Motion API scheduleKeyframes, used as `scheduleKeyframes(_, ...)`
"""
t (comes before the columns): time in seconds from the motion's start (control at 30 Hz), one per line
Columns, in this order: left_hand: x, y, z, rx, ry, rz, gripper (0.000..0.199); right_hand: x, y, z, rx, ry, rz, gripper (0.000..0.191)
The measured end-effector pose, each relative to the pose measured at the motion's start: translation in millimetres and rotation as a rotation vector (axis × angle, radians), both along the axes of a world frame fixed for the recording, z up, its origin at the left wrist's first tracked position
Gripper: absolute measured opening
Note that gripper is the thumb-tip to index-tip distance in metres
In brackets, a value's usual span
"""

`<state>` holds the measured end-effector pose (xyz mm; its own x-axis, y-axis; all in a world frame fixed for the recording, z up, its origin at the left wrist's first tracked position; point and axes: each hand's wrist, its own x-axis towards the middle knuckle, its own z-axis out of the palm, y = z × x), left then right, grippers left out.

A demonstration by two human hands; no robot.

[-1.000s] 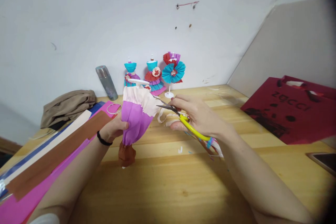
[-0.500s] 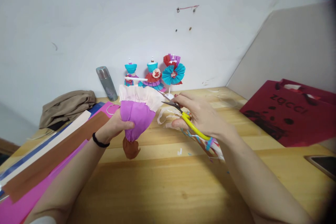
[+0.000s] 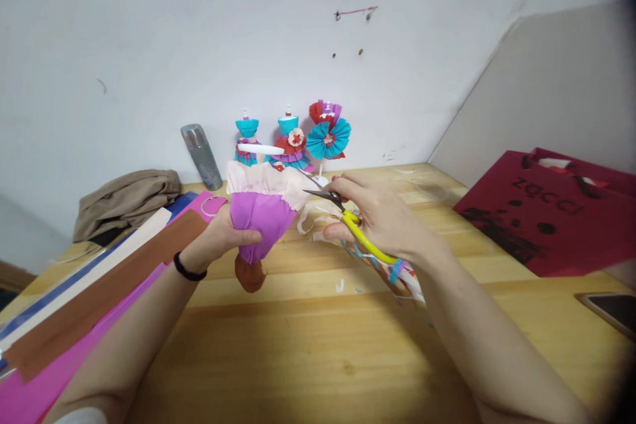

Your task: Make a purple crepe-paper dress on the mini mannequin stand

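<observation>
My left hand (image 3: 226, 233) grips a paper dress form: a purple ruffled skirt (image 3: 262, 222) with a pale pink hem (image 3: 265, 182) at the top and a brown bodice (image 3: 249, 274) hanging below. A white round base shows behind the hem. On the right, my right hand (image 3: 377, 212) is closed on scissors with yellow handles (image 3: 366, 240). Their dark blades (image 3: 322, 195) are parted, with the tips at the right edge of the pink hem. Whether they touch the paper cannot be told.
Decorated dress figures (image 3: 288, 146) stand at the back wall beside a grey flask (image 3: 201, 158). Coloured paper sheets (image 3: 114, 285) and a brown cloth (image 3: 130, 202) lie left. Paper scraps (image 3: 397, 275) lie under my right hand. A red bag (image 3: 551, 218) and phone (image 3: 609, 311) are right.
The held skirt has turned and shifted slightly right, and the brown bodice has risen a little. More of the white base shows. The scissors have barely moved.
</observation>
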<state>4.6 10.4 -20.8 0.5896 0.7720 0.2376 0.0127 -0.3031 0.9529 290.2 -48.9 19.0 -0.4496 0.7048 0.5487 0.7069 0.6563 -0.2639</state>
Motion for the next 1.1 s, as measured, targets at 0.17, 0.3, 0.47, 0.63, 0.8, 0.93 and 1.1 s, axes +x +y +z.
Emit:
scheduleKeyframes(0.17,0.3,0.6,-0.5,0.025,0.015,0.061,0.051,-0.4,0.1,-0.9,0.028,-0.019,0.0,0.064)
scheduleKeyframes(0.3,2.9,-0.9,1.7,0.036,0.031,0.073,0.057,-0.8,0.2,-1.1,0.018,-0.024,0.005,0.058)
scheduleKeyframes(0.47,2.4,-1.8,2.0,0.015,0.024,0.077,0.058,-0.8,-0.5,0.3,0.011,-0.05,-0.016,0.05)
scheduleKeyframes(0.63,-0.5,-1.3,-0.6,-0.035,0.03,0.111,0.06,-2.2,-1.5,1.7,-0.003,-0.054,-0.081,0.05)
scheduleKeyframes(0.8,-2.0,-1.3,-1.5,-0.058,0.049,0.135,0.053,-3.3,-2.8,2.5,-0.035,-0.015,-0.09,0.051)
scheduleKeyframes(0.93,-3.9,-1.1,-1.8,-0.007,0.101,0.252,0.052,-3.3,-3.2,2.7,-0.051,0.015,-0.101,0.053)
scheduleKeyframes(1.1,-6.2,0.5,-3.7,0.077,0.139,0.296,0.046,-4.2,-3.1,2.7,-0.056,0.028,-0.117,0.055)
